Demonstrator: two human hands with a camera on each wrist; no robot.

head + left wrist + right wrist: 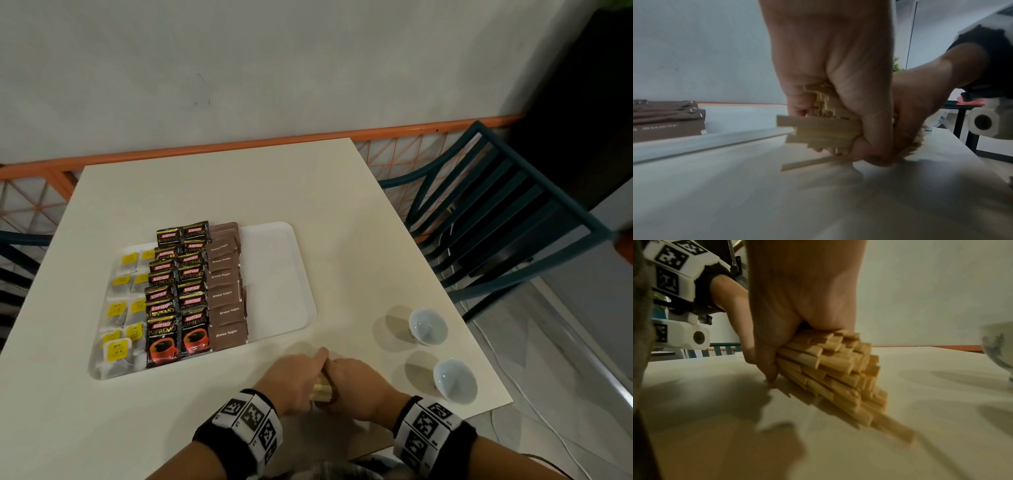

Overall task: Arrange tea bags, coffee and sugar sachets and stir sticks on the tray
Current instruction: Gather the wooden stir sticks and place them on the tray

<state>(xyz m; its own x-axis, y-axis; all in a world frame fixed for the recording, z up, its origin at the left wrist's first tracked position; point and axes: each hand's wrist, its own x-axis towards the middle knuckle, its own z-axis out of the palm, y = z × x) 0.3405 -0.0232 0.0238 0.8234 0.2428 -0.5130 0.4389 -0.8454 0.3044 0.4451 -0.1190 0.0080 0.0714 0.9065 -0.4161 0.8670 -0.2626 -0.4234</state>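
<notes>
From the head view, a person's two hands meet over a pale surface [219, 192], just in front of the near edge of a white tray [274, 274]. The left hand [294, 380] and the right hand [359, 387] are both curled around one bundle of wooden stir sticks [322, 392], whose ends show in the gap between the hands. On the tray, tea bags [120, 308] with yellow tags fill the left column, black coffee sachets [178, 294] the two middle columns, and brown sugar sachets [226, 291] the next column; the tray's right part is bare. Two small white cups [428, 325] stand on the surface to the right of the tray, well apart from the hands.

From the left wrist view, the left hand [830, 68] clasps the stir sticks [818, 131] from above, with the right hand [920, 104] pressed against its far side. The stick ends jut out toward the tray's rim [715, 139], and one stick [809, 163] lies lower, touching the surface. The sugar sachets [668, 121] are stacked on the tray beyond the rim.

From the right wrist view, the right hand [801, 301] grips the stir sticks [838, 373] from above. The sticks fan out unevenly below it, away from the tray side, their lowest ends resting on the surface. One cup [999, 352] shows at the right edge.
</notes>
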